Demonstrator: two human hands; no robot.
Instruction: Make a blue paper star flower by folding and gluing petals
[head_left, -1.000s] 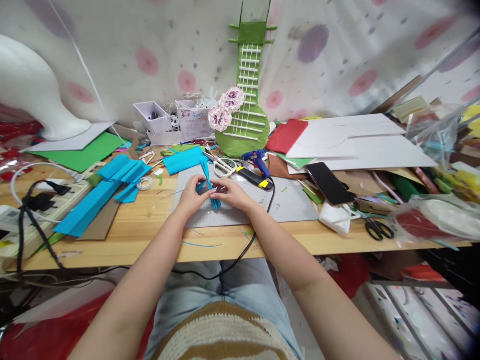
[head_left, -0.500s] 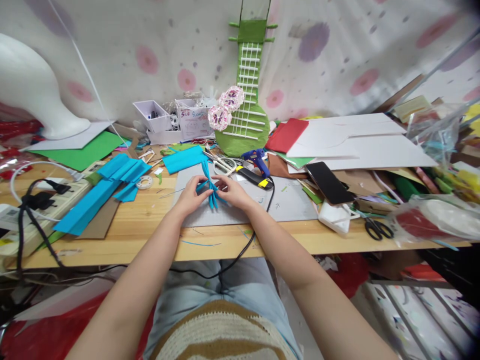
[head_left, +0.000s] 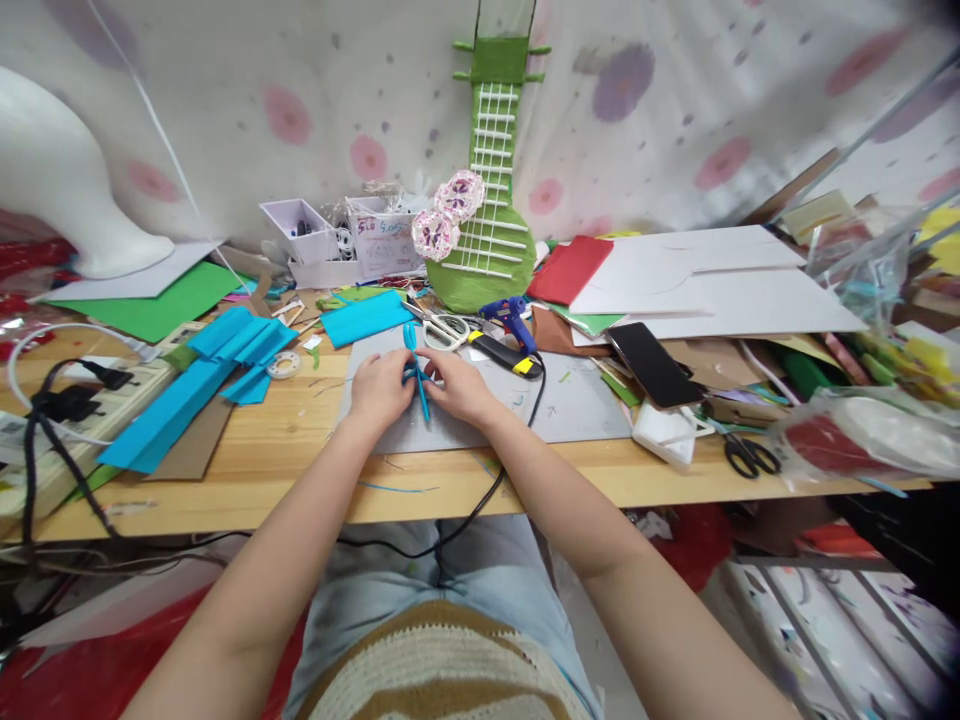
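Between my two hands is a piece of blue crepe paper (head_left: 410,338), gathered at its middle, its narrow ends sticking out above and below my fingers. My left hand (head_left: 381,388) is closed on its left side, and my right hand (head_left: 455,385) pinches it from the right. The fingertips nearly meet and hide the paper's middle. Both hands are over the grey board (head_left: 480,432). Just beyond them lie white-handled scissors (head_left: 448,332), a yellow-and-black utility knife (head_left: 504,355) and a blue glue gun (head_left: 510,322).
More blue crepe paper (head_left: 176,410) lies at left beside a power strip (head_left: 142,395). A green paper guitar (head_left: 487,270) stands at the back. On the right are a phone (head_left: 654,365), black scissors (head_left: 750,455) and white boards (head_left: 697,270). A black cable (head_left: 487,500) crosses the front edge.
The blue crepe paper, fanned out before, now looks narrower and pressed together. My fingers have closed in around its middle, and my left hand is more curled.
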